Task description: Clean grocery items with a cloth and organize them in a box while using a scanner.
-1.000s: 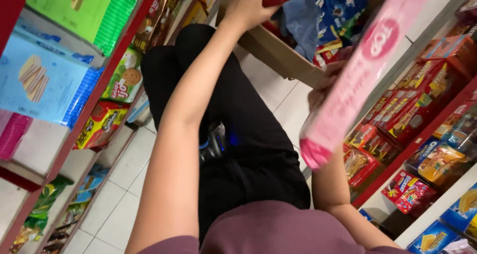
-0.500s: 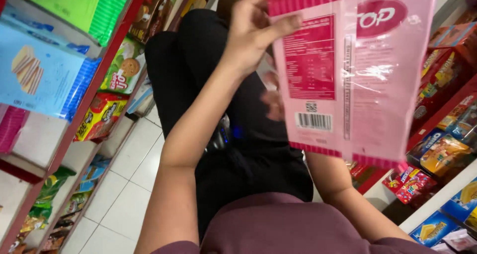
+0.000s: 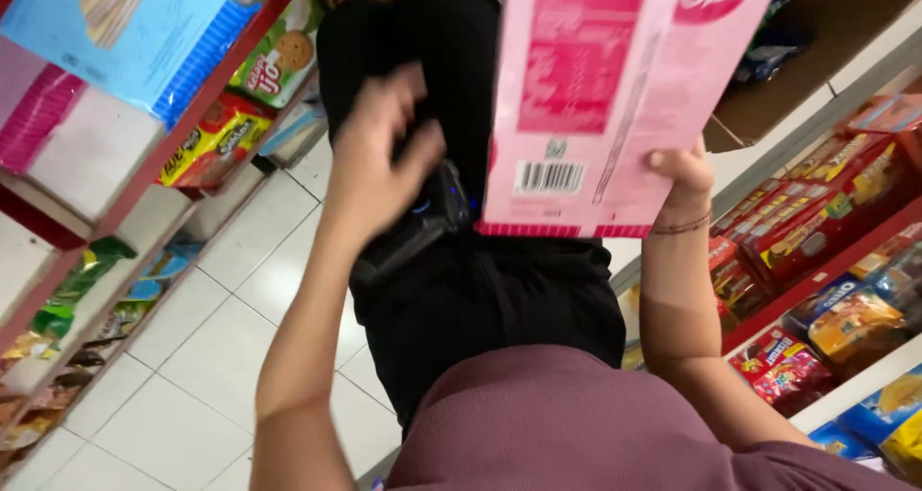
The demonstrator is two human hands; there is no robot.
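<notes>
Head view shows you one pink packet (image 3: 615, 88), held upright by your right hand (image 3: 684, 176), whose fingers are clamped on its lower right edge. Your left hand (image 3: 379, 155) is blurred, fingers spread, gripping nothing, just left of the packet and above a dark device (image 3: 423, 224) at your lap. Two red-edged shelf runs flank you, snack packs (image 3: 206, 145) left and red boxes (image 3: 797, 232) right, with a white tiled aisle (image 3: 192, 357) between. One cardboard carton (image 3: 816, 59) stands upper right; I cannot tell its contents.

Your right grip (image 3: 684, 176) holds a flat pink package (image 3: 615, 88) with its white barcode label (image 3: 548, 176) facing you; a blue package (image 3: 144, 25) stands on the left shelf (image 3: 206, 107).
</notes>
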